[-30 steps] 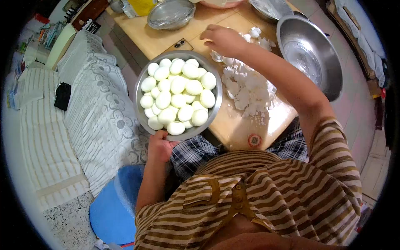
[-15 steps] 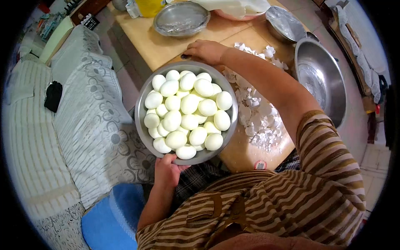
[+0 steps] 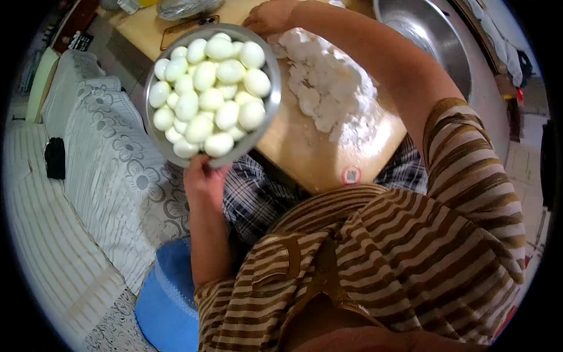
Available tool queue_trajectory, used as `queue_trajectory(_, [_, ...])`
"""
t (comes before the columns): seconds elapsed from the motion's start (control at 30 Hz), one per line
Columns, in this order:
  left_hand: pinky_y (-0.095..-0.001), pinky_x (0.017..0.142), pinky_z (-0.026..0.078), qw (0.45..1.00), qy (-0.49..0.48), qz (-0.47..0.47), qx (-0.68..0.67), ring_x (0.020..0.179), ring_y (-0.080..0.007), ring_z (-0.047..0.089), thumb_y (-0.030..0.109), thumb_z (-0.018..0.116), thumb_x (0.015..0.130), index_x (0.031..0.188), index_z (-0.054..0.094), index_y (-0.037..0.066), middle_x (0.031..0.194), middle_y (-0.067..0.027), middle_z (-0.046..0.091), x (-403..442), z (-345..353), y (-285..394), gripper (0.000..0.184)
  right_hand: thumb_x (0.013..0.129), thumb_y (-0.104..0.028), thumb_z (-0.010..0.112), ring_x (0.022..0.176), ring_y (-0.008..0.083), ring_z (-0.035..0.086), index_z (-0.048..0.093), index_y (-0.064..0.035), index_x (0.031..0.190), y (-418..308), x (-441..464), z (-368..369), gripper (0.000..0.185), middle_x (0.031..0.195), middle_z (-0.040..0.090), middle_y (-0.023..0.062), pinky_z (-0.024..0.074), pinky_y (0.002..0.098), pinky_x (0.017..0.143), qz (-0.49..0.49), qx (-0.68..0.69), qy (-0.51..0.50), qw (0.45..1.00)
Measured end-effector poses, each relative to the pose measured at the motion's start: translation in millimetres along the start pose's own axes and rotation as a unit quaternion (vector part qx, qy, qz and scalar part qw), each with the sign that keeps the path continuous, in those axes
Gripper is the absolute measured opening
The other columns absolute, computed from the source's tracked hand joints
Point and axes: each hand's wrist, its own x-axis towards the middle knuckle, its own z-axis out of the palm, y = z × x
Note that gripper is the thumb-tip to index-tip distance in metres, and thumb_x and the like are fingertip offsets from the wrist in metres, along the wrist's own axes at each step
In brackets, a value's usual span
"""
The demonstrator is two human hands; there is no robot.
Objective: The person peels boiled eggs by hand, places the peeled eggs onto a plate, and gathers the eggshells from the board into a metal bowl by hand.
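A round metal bowl (image 3: 272,97) full of peeled boiled eggs (image 3: 205,76) is at the left edge of the table, overlapping it. My left hand (image 3: 205,179) grips the near rim, its thumb over the edge. My right hand (image 3: 272,16) reaches across to the bowl's far right side, close to the rim. Blur smears its fingers, so I cannot make out whether they hold the rim. Right of the bowl, a heap of white eggshell pieces (image 3: 328,82) lies on the wooden table (image 3: 293,155).
A flat, dark-edged thing like a phone (image 3: 186,29) lies behind the bowl. A plastic-covered dish (image 3: 186,7) stands at the back. To the right is a large metal basin (image 3: 460,56). Left are a cloth-covered seat (image 3: 111,152) and a blue stool (image 3: 167,299).
My view has tilted, so everything sits higher in the picture. Relative to the table, the bowl has shifted left with my left hand on it. The phone-like thing now shows behind it.
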Motion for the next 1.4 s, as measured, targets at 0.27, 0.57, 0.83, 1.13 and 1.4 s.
queue_trajectory(0.27, [-0.0427,0.079,0.061,0.995,-0.097,0.027,0.01,0.109,-0.0325,0.06,0.001,0.047,0.086,0.132,0.043,0.0,0.127,-0.0174,0.054,49.9,7.1,8.1,0.046,0.097,-0.028,0.052,0.11,0.0349,0.059,0.062,-0.0072,0.118,-82.6,-140.2,15.7,0.032,0.115,0.065,0.0151,0.0472,0.0445,0.093,0.041,0.06,0.331,0.941])
queue_trajectory(0.57, [-0.0472,0.079,0.059,0.983,-0.162,0.016,-0.079,0.107,-0.0369,0.059,0.003,0.048,0.088,0.128,0.044,-0.005,0.127,-0.0185,0.052,72.5,19.3,-0.8,0.041,0.095,-0.019,0.057,0.088,0.0233,0.063,0.068,0.0029,0.098,-211.4,-350.7,60.1,0.025,0.095,0.068,0.0138,0.049,0.0321,0.08,0.358,0.354,0.29,0.814])
queue_trajectory(0.83, [-0.0446,0.08,0.056,0.983,-0.179,0.019,0.031,0.1,-0.0339,0.061,0.01,0.055,0.092,0.129,0.039,-0.006,0.116,-0.0208,0.056,48.9,20.7,-10.1,0.043,0.093,-0.017,0.06,0.076,0.0238,0.06,0.067,0.0025,0.089,-220.7,-317.5,86.3,0.022,0.081,0.062,0.0131,0.0481,0.0328,0.069,0.298,0.345,0.347,0.82])
queue_trajectory(1.13, [-0.0403,0.116,0.015,0.834,0.0,0.358,0.419,0.143,-0.0381,0.014,0.011,0.051,0.09,0.144,0.023,-0.008,0.154,-0.0257,0.012,3.3,27.2,-115.6,0.064,0.085,-0.02,0.065,0.068,0.0311,0.056,0.061,-0.0054,0.069,-215.4,-292.7,111.8,0.021,0.068,0.054,0.011,0.0466,0.0409,0.062,0.144,0.165,0.335,0.916])
queue_trajectory(1.4, [-0.0437,0.116,0.016,0.761,0.029,0.422,0.493,0.143,-0.0387,0.015,0.012,0.043,0.097,0.146,0.017,-0.01,0.154,-0.0269,0.01,17.6,20.6,-130.2,0.059,0.084,-0.022,0.066,0.069,0.0293,0.055,0.062,-0.0071,0.074,-210.9,-299.7,107.8,0.019,0.071,0.054,0.0091,0.0444,0.0408,0.064,0.067,0.204,0.297,0.93])
